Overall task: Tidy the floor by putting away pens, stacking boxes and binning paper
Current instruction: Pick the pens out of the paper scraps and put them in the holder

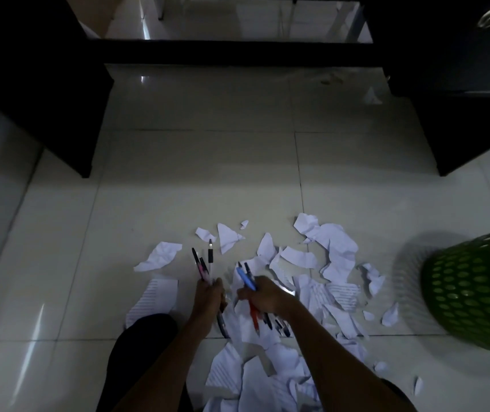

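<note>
At the lower left of the frame a lined sheet (153, 298) lies flat on the tiled floor (59, 233), with a crumpled scrap (160, 255) just above it. Right of these, at lower centre, the left hand (208, 297) is closed around a small bunch of pens (200, 267) whose tips point up the frame; one black pen (210, 251) lies loose on the tiles just beyond them. Beside it the right hand (263, 295) grips another bunch, fingers curled around a blue pen (246, 278) and a red pen (254, 318), with more dark pens (280, 327) under the wrist; whether those are held or on the floor I cannot tell. Torn paper (335, 257) spreads from centre to right and down to the bottom edge, none of it gathered. At the right edge stands a green perforated bin (475, 292); its inside is not visible. No boxes appear. Judging by this, pen collecting is well under way, while the paper is still to be binned.
</note>
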Demonstrator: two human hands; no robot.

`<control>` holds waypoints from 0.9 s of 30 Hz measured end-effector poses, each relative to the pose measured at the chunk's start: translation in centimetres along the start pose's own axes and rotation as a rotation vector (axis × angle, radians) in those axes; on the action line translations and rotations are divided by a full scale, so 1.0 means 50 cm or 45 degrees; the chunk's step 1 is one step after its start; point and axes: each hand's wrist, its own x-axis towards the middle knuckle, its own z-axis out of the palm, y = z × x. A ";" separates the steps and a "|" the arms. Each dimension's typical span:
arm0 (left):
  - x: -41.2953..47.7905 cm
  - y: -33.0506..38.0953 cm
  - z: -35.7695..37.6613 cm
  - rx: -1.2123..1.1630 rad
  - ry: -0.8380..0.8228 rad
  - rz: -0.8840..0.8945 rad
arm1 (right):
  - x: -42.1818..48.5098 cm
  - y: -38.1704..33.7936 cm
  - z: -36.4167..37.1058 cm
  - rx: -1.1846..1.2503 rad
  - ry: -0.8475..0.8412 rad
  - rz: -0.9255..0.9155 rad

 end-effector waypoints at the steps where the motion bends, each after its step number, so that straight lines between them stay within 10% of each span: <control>1: 0.003 0.002 0.001 0.023 0.017 -0.006 | -0.002 0.004 0.009 -0.020 -0.056 0.003; 27: 0.035 0.005 0.016 -0.049 0.168 -0.157 | 0.029 -0.010 0.049 -0.514 0.109 -0.297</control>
